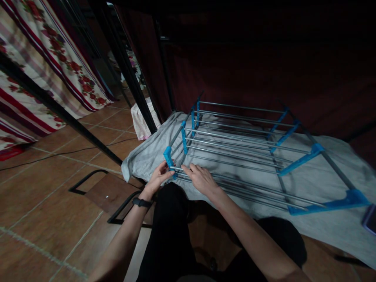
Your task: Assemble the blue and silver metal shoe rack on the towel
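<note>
A rack of grey metal tubes (235,134) joined by blue plastic brackets lies on a grey blanket (152,147). At its near left corner, my left hand (155,181) pinches a blue bracket (167,156) between thumb and fingers; a dark band circles that wrist. My right hand (201,178) is closed on a front metal tube (178,169), close to where the tube meets the bracket. Its palm faces down, and part of the tube is hidden under the fingers. Toward the right, the front tubes run to another blue bracket (329,205).
Black metal posts (133,74) rise at the left and behind the blanket. A folding chair (110,192) with a brown seat stands on the tiled floor (58,188). Floral curtains (55,51) hang at far left. A dark phone-like object (369,220) lies at the right edge.
</note>
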`<state>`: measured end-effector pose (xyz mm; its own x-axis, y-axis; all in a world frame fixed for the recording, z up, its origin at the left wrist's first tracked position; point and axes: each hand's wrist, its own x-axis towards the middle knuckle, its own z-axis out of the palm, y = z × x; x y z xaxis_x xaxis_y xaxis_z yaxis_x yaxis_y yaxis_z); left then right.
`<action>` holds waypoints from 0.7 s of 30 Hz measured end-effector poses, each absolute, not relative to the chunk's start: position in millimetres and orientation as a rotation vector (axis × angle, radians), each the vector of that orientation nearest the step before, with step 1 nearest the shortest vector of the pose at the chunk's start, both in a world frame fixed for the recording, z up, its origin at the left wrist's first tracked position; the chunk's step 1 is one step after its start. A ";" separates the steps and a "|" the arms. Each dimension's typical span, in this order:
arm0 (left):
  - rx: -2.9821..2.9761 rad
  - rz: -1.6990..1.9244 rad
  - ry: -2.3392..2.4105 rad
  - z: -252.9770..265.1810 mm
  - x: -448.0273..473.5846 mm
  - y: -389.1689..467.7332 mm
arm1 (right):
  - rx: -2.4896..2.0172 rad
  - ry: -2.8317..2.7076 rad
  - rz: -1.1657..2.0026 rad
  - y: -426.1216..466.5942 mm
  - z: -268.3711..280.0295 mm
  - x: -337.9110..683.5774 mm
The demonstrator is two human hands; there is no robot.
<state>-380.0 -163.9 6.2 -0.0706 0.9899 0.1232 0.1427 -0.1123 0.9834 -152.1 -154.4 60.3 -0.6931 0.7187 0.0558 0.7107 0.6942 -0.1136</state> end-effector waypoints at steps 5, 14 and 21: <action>1.388 1.235 1.229 10.6 -388.1 -153.7 | -1.164 -2.800 0.104 -153.6 56.8 -150.5; 1.350 1.263 1.273 -0.7 -386.6 -144.4 | -1.217 -2.827 0.162 -145.2 56.0 -151.0; 1.455 1.324 1.280 0.0 -373.2 -155.1 | -1.246 -2.840 0.200 -145.6 57.8 -152.3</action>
<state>-373.2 -155.1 0.0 -0.0470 0.9776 0.2051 0.1726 -0.1943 0.9656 -152.3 -145.6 57.8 -0.6781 0.7347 -0.0205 0.7303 0.6704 -0.1309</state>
